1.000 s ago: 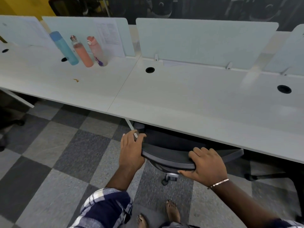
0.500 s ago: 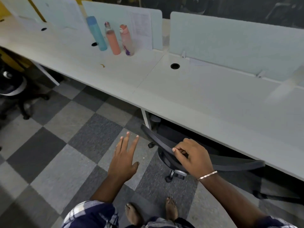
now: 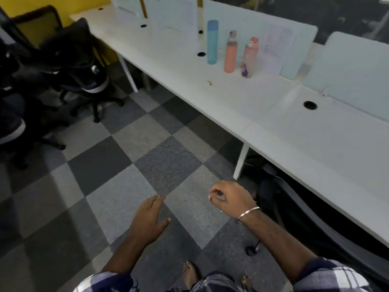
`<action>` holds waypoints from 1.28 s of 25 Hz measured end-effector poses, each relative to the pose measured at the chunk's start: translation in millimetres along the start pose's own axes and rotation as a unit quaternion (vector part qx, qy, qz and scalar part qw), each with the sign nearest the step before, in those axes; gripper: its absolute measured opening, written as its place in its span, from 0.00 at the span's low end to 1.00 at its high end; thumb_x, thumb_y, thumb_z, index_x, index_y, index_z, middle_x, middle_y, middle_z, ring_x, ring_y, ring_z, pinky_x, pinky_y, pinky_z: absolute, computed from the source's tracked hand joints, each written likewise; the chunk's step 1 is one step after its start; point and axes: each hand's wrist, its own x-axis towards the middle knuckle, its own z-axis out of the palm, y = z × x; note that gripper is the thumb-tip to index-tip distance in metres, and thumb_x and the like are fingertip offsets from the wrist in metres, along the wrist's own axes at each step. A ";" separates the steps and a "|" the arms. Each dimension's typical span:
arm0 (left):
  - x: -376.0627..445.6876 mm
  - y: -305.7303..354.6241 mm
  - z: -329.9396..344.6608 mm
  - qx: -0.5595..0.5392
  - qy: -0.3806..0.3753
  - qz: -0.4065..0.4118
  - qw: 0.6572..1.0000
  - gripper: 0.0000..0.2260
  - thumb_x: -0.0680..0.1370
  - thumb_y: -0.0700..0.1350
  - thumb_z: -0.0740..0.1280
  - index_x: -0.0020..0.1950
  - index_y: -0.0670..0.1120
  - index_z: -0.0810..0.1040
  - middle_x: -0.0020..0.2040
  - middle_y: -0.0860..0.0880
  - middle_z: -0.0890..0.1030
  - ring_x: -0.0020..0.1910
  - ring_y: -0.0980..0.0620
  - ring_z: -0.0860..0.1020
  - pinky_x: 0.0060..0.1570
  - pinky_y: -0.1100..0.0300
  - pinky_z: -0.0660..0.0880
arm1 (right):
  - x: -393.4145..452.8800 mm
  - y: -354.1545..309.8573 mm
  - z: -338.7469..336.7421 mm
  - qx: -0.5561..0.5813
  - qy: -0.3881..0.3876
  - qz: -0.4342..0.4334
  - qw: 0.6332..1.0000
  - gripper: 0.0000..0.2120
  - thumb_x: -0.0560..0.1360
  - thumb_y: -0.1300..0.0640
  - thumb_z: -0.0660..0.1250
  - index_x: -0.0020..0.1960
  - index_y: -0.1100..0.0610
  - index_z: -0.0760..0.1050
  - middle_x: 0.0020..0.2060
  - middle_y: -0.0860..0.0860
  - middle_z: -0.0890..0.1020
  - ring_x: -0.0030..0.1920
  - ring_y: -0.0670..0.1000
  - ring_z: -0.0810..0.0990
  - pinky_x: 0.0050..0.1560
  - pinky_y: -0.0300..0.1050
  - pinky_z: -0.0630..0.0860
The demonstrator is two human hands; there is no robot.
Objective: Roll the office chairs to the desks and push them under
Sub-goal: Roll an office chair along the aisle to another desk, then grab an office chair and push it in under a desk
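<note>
Far left, a cluster of black mesh-backed office chairs with pale seat trim [image 3: 82, 74] stands on the grey checkered carpet floor [image 3: 126, 157], well apart from the long white desk surface [image 3: 210, 95], not yet pushed in. Mid-frame the left hand [image 3: 147, 220] hangs over the floor with fingers spread, holding nothing. On the surface further right stand a tall blue cylindrical bottle [image 3: 212, 42], an orange bottle [image 3: 231, 53] and a pink bottle with a sticker [image 3: 249, 59], just beside each other, in front of pale frosted divider panels [image 3: 263, 28]. The right hand [image 3: 231, 199], thin metal bangle [image 3: 248, 212] on the wrist, hangs with fingers loosely curled, its grip closed on nothing. Far right, the black office chair with curved back [image 3: 311, 220] sits tucked under the desk edge, one caster [image 3: 251, 249] showing on the floor. Change: a second ago both hands gripped that chair's back; half a second ago the left had let go and the right still touched it; now both are off and the view has swung left. Judgement: this chair looks done, and the next step is likely walking to the left cluster and rolling one over to the open span of desk.
</note>
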 end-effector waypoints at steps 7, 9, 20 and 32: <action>-22.2 -118.3 -46.2 -0.063 0.055 -0.099 0.992 0.34 0.82 0.57 0.69 0.84 0.50 0.58 0.84 0.46 0.59 0.82 0.47 0.58 0.79 0.55 0.55 | 103.6 -86.7 61.4 0.000 -0.082 -0.055 0.995 0.13 0.78 0.52 0.72 0.61 0.53 0.82 0.54 0.47 0.84 0.54 0.47 0.82 0.57 0.49 0.78; -21.6 -137.8 -55.3 -0.083 0.070 -0.114 0.987 0.35 0.81 0.55 0.70 0.83 0.48 0.59 0.83 0.46 0.61 0.81 0.46 0.60 0.79 0.55 0.56 | 131.3 -101.8 73.2 -0.004 -0.103 -0.064 0.993 0.12 0.78 0.53 0.72 0.61 0.53 0.82 0.53 0.48 0.84 0.54 0.48 0.82 0.57 0.49 0.78; 60.9 -251.0 -131.5 -0.145 0.127 -0.207 0.959 0.34 0.81 0.53 0.71 0.83 0.48 0.62 0.82 0.47 0.64 0.80 0.47 0.62 0.78 0.52 0.61 | 338.0 -172.0 132.9 -0.024 -0.188 -0.107 0.976 0.12 0.78 0.50 0.73 0.59 0.52 0.82 0.50 0.47 0.84 0.52 0.47 0.82 0.56 0.50 0.79; 157.3 -397.8 -243.6 -0.209 0.217 -0.305 0.903 0.30 0.78 0.51 0.74 0.78 0.51 0.68 0.74 0.54 0.71 0.74 0.49 0.69 0.69 0.59 0.63 | 569.6 -331.9 232.4 -0.052 -0.283 -0.197 0.937 0.11 0.75 0.52 0.74 0.56 0.52 0.84 0.46 0.47 0.85 0.47 0.48 0.83 0.54 0.49 0.80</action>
